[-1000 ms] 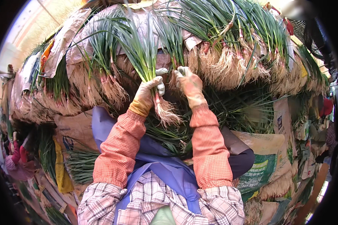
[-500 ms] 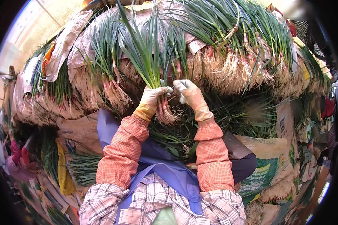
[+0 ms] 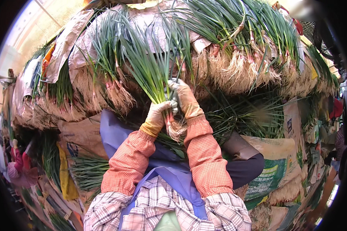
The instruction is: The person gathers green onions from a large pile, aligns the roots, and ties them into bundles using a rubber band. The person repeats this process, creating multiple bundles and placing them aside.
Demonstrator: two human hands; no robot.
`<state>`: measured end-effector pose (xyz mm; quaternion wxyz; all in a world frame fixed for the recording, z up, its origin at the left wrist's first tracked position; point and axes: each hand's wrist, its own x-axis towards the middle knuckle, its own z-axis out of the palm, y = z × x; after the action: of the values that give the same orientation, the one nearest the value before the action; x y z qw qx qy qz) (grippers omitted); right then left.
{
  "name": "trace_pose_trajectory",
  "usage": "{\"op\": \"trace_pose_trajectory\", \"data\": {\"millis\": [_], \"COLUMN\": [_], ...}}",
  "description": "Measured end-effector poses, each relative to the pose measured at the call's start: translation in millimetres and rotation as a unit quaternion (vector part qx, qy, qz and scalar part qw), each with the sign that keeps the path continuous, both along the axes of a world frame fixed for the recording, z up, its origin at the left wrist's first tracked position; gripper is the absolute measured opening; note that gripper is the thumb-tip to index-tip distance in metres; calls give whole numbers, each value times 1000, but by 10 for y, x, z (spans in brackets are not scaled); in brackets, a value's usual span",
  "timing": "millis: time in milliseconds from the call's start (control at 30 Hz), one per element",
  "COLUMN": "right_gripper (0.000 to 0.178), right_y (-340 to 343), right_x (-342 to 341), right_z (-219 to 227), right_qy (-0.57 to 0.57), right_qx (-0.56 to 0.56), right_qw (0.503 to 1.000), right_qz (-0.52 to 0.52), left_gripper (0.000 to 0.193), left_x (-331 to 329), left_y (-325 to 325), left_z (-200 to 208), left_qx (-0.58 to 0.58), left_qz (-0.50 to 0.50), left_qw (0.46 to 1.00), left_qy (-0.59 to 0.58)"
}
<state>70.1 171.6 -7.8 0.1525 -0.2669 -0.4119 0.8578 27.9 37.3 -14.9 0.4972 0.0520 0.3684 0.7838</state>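
Note:
A bunch of spring onions [image 3: 152, 82] stands tilted in front of me, green leaves up and pale, stringy roots [image 3: 176, 131] down. My left hand [image 3: 158, 115], in a whitish glove, is closed round its lower stalks. Higher up, at the right edge of the same bunch, my gloved right hand [image 3: 186, 99] has its fingers curled against the leaves. Exactly which leaves these fingers pinch is partly hidden.
Beyond my hands, a long heap of spring onions [image 3: 216, 27] has roots hanging toward me, with pinkish sheeting [image 3: 150, 23] among the leaves. Loose green leaves [image 3: 254, 111] lie below it. Printed sacks [image 3: 273, 173] are at right; another person [image 3: 17, 165] is at far left.
My right hand has moved left and in against the bunch's leaves. My left hand has come nearer to me with the bunch, whose tops now lean more to the left.

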Motion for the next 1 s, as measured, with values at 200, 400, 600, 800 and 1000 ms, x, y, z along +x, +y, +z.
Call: {"op": "trace_pose_trajectory", "data": {"millis": [200, 400, 600, 800, 1000], "right_gripper": [37, 40, 32, 39, 26], "right_y": [-304, 335, 595, 281, 350], "right_x": [46, 265, -264, -146, -6], "right_z": [-92, 410, 69, -84, 29], "right_qy": [93, 417, -312, -176, -158], "right_qx": [-130, -182, 575, 500, 129], "right_qw": [972, 867, 757, 843, 972], "right_qz": [-174, -201, -13, 87, 113], "left_gripper": [13, 7, 47, 21, 17], "left_x": [-88, -14, -101, -415, -298], "left_y": [-50, -38, 13, 32, 52], "left_z": [-92, 261, 200, 113, 63], "left_qx": [-35, 33, 61, -50, -93], "left_qz": [3, 91, -15, -21, -37], "left_qw": [999, 995, 997, 997, 993], "left_qy": [4, 12, -43, 60, 61]}}
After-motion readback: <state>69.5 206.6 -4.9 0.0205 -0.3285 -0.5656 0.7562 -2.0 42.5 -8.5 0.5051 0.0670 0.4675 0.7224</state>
